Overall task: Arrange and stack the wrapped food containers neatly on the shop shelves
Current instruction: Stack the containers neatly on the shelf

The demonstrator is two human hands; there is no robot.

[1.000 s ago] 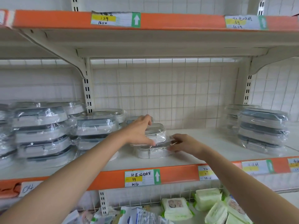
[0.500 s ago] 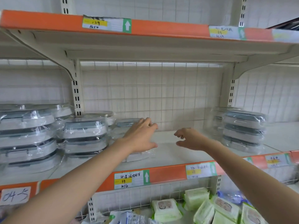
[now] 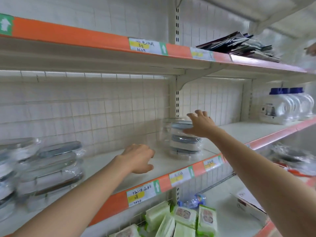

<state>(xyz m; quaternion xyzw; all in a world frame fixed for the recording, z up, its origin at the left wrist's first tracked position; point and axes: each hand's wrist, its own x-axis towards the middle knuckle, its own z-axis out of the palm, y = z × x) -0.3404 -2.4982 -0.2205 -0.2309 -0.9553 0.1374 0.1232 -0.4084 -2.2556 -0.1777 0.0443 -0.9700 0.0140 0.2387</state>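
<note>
A stack of three wrapped grey-lidded food containers [image 3: 183,144] stands on the middle shelf [image 3: 171,161] beside the upright post. My right hand [image 3: 199,124] reaches over the stack's top with fingers spread, at or just above the top container. My left hand [image 3: 139,158] hovers over bare shelf to the left of that stack, fingers loosely curled, holding nothing. More wrapped containers [image 3: 51,168] are stacked at the shelf's left end, blurred.
Orange shelf edges carry price tags [image 3: 141,193]. Green wet-wipe packs [image 3: 172,218] fill the shelf below. Dark flat packets [image 3: 242,46] lie on the upper shelf, clear blue-capped packages [image 3: 287,105] stand at the far right, and a wrapped item [image 3: 294,159] lies lower right.
The view has swung right. Both hands left the containers in the middle of the shelf; my right hand moved to the right-hand stack, my left hand followed over the bare shelf.
</note>
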